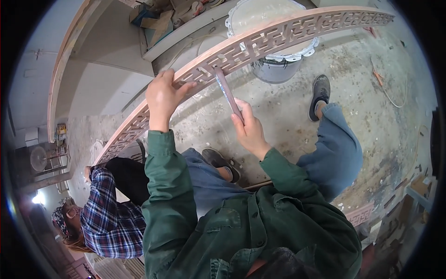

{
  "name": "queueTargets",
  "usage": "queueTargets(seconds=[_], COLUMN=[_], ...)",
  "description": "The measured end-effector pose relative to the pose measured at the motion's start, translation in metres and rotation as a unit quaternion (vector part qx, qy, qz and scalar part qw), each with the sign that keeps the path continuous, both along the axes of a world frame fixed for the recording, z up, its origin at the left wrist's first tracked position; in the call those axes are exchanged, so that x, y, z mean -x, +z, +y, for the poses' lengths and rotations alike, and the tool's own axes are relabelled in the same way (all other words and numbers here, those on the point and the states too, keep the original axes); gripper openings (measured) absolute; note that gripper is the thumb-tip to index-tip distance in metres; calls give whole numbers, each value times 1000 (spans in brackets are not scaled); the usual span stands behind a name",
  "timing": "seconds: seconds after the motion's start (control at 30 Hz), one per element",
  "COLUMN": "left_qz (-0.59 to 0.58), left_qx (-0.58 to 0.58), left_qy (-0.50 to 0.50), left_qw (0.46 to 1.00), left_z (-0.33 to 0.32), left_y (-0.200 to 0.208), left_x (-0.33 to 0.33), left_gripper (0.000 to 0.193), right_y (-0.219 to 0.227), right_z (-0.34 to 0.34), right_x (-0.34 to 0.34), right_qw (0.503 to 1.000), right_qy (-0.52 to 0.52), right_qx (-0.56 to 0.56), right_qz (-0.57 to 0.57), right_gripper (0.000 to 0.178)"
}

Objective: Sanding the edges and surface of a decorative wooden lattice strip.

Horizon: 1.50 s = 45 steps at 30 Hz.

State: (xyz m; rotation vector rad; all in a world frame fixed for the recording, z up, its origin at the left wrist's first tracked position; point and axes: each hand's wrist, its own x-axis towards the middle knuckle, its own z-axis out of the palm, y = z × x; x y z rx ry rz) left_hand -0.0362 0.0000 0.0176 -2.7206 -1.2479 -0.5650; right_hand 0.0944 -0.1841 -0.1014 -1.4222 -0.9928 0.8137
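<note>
A long, pinkish wooden lattice strip (288, 33) with cut-out fretwork runs in a bend across the view, from the lower left to the upper right. My left hand (161, 95) grips its near edge, fingers over the top and thumb along the side. In my right hand (251, 129) is a flat brown sanding stick (226, 93) with pale blue print on its side. Its far end meets the fretwork just right of my left hand, at one of the openings. My fingers close around its lower end.
A lidded white bucket (277, 70) stands under the strip's right part. Near the strip's left end sits another person in a plaid shirt (109, 214). A cable (388, 90) lies on the stained floor at the right. Across the upper left stands a large pale panel (107, 88).
</note>
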Motion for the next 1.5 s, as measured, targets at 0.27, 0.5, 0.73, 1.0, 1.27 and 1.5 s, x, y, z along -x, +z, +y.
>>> queueTargets(seconds=[0.27, 0.5, 0.73, 1.0, 1.27, 1.5], left_qz=[4, -31, -47, -22, -41, -31], left_qx=[-31, -12, -32, -3, -25, -45], left_qy=[4, 4, -4, 24, 16, 12], left_qw=[1000, 999, 998, 999, 999, 998], left_z=[3, 0, -1, -3, 0, 0], left_y=[-8, -11, -13, -12, -14, -13], left_x=[-1, 3, 0, 2, 6, 0], left_gripper=[49, 47, 45, 44, 46, 46], right_y=[-19, 14, 12, 13, -15, -16], right_z=[18, 11, 58, 20, 64, 53], right_x=[-13, -16, -27, -14, -22, -22], right_qw=[997, 998, 995, 996, 1000, 999], right_qy=[-13, 22, -15, -1, 4, -4], right_qx=[-25, 52, 5, 85, 24, 37], right_qz=[-77, 16, -98, -13, 0, 35], right_gripper=[37, 35, 31, 26, 27, 29])
